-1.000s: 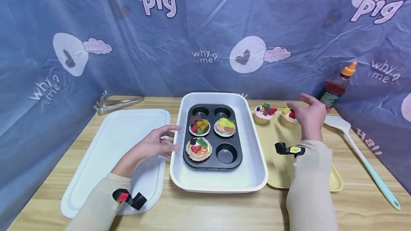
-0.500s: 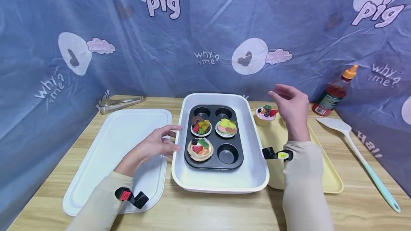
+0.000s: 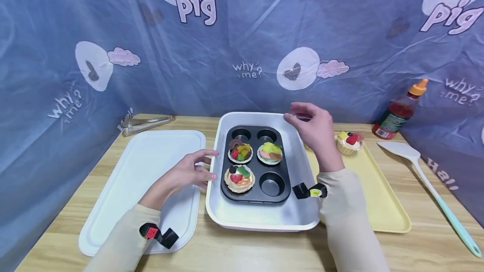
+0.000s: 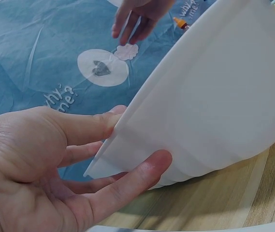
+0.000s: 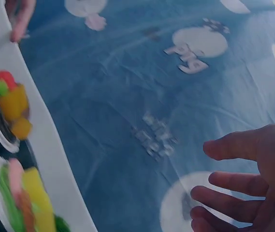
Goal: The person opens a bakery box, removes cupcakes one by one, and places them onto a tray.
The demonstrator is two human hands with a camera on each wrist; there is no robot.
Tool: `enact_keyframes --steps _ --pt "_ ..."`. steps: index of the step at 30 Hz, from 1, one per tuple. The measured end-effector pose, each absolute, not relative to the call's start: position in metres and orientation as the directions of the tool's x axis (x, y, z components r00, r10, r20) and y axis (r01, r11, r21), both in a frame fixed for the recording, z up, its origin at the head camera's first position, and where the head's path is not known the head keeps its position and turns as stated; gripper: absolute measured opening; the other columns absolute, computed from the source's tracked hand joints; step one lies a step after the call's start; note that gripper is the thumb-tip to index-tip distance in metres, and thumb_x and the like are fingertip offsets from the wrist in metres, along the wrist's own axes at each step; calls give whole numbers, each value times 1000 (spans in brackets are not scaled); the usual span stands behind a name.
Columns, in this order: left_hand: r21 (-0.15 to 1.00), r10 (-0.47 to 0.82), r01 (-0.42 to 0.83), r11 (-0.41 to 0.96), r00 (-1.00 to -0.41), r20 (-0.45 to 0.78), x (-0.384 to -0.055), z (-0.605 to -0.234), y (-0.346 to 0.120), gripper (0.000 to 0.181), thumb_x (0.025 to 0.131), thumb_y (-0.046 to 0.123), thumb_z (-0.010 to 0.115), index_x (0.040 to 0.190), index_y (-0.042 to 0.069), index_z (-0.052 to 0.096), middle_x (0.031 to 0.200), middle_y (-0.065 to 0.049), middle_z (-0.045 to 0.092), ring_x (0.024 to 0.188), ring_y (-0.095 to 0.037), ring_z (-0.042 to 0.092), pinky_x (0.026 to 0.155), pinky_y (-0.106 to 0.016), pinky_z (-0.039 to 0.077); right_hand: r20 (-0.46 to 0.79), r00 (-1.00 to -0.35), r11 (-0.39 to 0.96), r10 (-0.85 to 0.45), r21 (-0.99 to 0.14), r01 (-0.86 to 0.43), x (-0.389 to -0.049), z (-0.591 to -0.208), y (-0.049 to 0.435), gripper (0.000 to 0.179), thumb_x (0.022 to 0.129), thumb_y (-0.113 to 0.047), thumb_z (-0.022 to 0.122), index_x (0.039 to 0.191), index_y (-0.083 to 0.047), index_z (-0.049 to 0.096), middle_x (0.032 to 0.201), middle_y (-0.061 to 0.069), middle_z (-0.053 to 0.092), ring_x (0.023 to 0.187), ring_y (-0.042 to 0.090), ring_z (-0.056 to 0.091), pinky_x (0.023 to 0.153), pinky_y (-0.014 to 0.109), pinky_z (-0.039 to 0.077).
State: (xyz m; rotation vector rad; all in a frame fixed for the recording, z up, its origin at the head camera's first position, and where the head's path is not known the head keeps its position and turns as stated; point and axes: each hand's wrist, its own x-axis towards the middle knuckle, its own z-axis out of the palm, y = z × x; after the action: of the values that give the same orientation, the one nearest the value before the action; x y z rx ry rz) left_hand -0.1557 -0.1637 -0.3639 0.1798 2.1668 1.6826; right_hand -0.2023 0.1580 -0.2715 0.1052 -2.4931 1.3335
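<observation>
My left hand (image 3: pixel 190 170) is at the left rim of a white rectangular tub (image 3: pixel 261 217), index finger and thumb spread apart at its edge. The thumb lies along the tub's outer wall (image 4: pixel 214 96) in the left wrist view. My right hand (image 3: pixel 311 127) hovers over the tub's far right corner, holding nothing, its fingers loosely bent and apart in the right wrist view. Inside the tub is a black muffin tin (image 3: pixel 255 196). It holds a chocolate fruit tart (image 3: pixel 240 151), a yellow-topped tart (image 3: pixel 270 153) and a larger strawberry tart (image 3: pixel 239 178); the other cups are bare.
Left of the tub lies a white tray (image 3: pixel 151 154), with metal tongs (image 3: pixel 145 125) behind it. On the right, a yellow tray (image 3: pixel 382 198) bears a cream fruit tart (image 3: pixel 348 142). Beyond it are a sauce bottle (image 3: pixel 397 114) and a white-and-mint spatula (image 3: pixel 427 179).
My right hand has moved left from above the yellow tray to the tub's far right corner, uncovering the right-hand tart and hiding most of the other. The left hand stays at the rim.
</observation>
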Motion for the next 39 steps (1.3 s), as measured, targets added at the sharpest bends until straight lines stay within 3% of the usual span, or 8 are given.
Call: enact_keyframes --steps 12,18,26,39 --pt "955 334 -136 265 -916 -223 -156 -364 -161 69 88 -3 72 150 6 43 127 -25 50 81 -19 69 68 -43 64 198 -972 568 -129 -788 -236 -207 -289 104 54 88 -30 79 135 -10 63 134 12 66 121 29 65 97 44 57" --pt "958 348 -125 257 -913 -212 -158 -364 -165 69 89 -4 72 150 5 42 127 -26 51 84 -19 69 68 -44 64 213 -953 533 -215 -792 -298 -217 -309 84 55 86 -28 81 136 -11 64 133 15 66 115 34 69 97 44 57" --pt "963 372 -117 242 -906 -204 -160 -365 -166 70 89 -3 71 152 4 40 129 -27 49 85 -19 68 70 -43 64 152 -934 604 -322 -727 -327 -219 -330 74 64 85 -33 82 141 -12 60 139 11 63 120 35 64 100 46 55" --pt "961 375 -112 253 -904 -204 -158 -366 -166 69 90 -2 70 152 5 40 129 -26 49 84 -16 68 70 -43 64 54 -935 659 -351 -695 -288 -216 -341 70 76 79 -35 86 145 -12 55 143 15 60 133 32 56 108 48 49"
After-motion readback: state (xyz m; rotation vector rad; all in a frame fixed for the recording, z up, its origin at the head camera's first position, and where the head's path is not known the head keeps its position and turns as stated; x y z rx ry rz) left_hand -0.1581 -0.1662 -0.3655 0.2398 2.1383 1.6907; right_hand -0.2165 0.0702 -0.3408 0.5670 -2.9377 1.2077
